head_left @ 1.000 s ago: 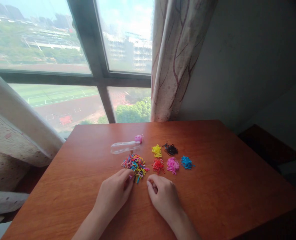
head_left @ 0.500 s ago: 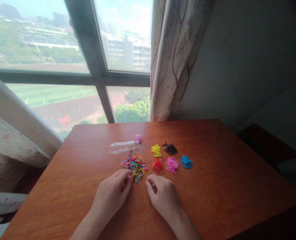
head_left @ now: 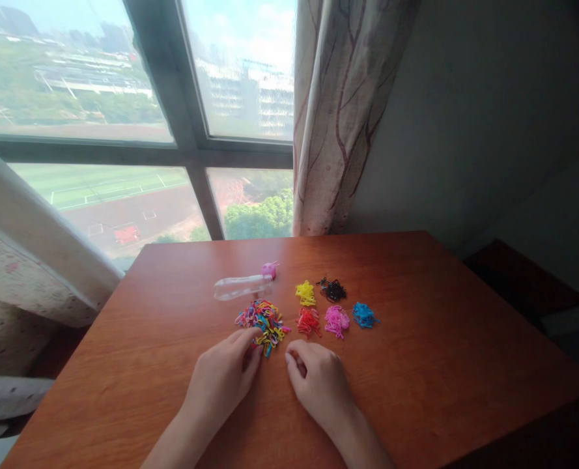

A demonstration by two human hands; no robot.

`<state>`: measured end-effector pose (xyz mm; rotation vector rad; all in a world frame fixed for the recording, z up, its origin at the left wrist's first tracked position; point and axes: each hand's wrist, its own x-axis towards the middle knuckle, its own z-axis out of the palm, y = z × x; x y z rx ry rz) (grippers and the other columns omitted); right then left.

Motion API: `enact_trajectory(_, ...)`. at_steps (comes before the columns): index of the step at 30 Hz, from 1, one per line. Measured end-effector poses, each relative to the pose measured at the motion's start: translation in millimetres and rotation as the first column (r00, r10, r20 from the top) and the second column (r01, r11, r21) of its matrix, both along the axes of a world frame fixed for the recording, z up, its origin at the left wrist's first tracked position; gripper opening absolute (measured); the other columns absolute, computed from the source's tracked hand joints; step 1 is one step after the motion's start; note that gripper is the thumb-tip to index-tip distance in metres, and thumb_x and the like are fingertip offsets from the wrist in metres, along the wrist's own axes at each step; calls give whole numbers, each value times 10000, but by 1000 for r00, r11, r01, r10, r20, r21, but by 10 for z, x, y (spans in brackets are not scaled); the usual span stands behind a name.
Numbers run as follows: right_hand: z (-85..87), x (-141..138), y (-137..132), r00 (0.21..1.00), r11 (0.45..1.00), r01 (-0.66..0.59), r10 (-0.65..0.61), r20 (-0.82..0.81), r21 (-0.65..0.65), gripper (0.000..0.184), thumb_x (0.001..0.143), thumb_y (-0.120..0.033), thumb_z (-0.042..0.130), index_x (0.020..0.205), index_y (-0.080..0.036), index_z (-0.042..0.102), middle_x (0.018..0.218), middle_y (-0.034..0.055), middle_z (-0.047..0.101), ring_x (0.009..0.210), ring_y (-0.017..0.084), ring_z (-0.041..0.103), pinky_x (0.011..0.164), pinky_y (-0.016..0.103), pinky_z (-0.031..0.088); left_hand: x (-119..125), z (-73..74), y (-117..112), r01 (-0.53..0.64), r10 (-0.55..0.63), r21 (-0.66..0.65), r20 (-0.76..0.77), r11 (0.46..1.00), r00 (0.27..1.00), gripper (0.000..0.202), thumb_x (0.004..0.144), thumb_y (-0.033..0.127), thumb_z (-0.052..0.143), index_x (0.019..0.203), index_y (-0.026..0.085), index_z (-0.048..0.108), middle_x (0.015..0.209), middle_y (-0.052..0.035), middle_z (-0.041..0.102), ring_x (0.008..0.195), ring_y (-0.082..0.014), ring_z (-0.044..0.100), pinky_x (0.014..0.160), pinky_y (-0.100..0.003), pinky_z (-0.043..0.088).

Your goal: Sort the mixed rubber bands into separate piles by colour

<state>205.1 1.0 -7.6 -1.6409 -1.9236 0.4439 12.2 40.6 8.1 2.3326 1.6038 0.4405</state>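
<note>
A mixed pile of small coloured loops (head_left: 264,319) lies in front of my hands; whether they are rubber bands or plastic pins is too small to tell. My left hand (head_left: 225,365) rests at the pile's near left edge, thumb and forefinger curled with a gap between their tips. A reddish bit shows inside that gap. My right hand (head_left: 321,374) is on the table right of the pile, its thumb and forefinger together; anything in them is hidden. Beyond it lie sorted heaps: red loops (head_left: 309,322), pink loops (head_left: 337,321), blue loops (head_left: 364,315), yellow loops (head_left: 305,294) and black loops (head_left: 335,290).
Behind the mixed pile a clear plastic bottle (head_left: 240,287) lies on its side, a pink cap (head_left: 269,270) at its right end. The wooden table (head_left: 426,365) reaches to the window (head_left: 247,71) and a patterned curtain (head_left: 338,111). Another curtain (head_left: 35,260) hangs at left.
My left hand has shifted slightly, its forefinger tip rising a little over the pile's edge and its fingertips parting. My right hand and the sorted heaps look the same.
</note>
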Motion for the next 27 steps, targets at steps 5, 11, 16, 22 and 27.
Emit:
enact_trajectory(5, -22, 0, -8, 1000, 1000, -9, 9, -6, 5, 138, 883, -143, 513, 781, -223, 561, 644, -41, 569, 613, 123, 525, 595, 260, 240, 24, 12, -13, 8, -8, 24, -7, 1000, 1000, 214, 930, 249, 475, 1078, 262, 630, 895, 3, 733, 731, -164, 694, 629, -239, 462)
enact_trajectory(11, -25, 3, -10, 1000, 1000, -13, 13, -10, 5, 131, 886, -146, 512, 792, -225, 558, 649, -43, 564, 611, 125, 520, 596, 265, 238, 87, 43, -5, 51, -49, 19, -109, 998, 993, 209, 936, 212, 457, 1021, 260, 642, 948, -10, 731, 819, -195, 708, 637, -254, 446)
enact_trajectory(16, -29, 8, -9, 1000, 1000, -16, 16, -5, 7, 134, 886, -145, 510, 789, -224, 559, 652, -41, 568, 616, 126, 523, 597, 263, 239, 116, 27, -5, 30, -24, 43, -123, 999, 992, 182, 934, 210, 462, 937, 249, 639, 893, -3, 724, 787, -195, 698, 613, -252, 417)
enact_trajectory(22, -30, 7, -10, 1000, 1000, -12, 12, 5, 17, 138, 887, -149, 507, 784, -225, 559, 648, -41, 569, 612, 123, 523, 592, 263, 234, 100, 56, -17, 28, -29, 80, 14, 996, 999, 152, 925, 242, 482, 867, 230, 622, 792, 18, 697, 686, -145, 654, 605, -225, 403)
enact_trajectory(27, -19, 1, -6, 1000, 1000, -10, 10, 14, 14, 140, 882, -146, 506, 782, -225, 562, 648, -39, 581, 612, 124, 534, 590, 266, 235, 166, 219, 104, 44, -47, 54, 53, 998, 997, 135, 917, 274, 505, 879, 238, 629, 785, 26, 691, 657, -127, 628, 590, -216, 396)
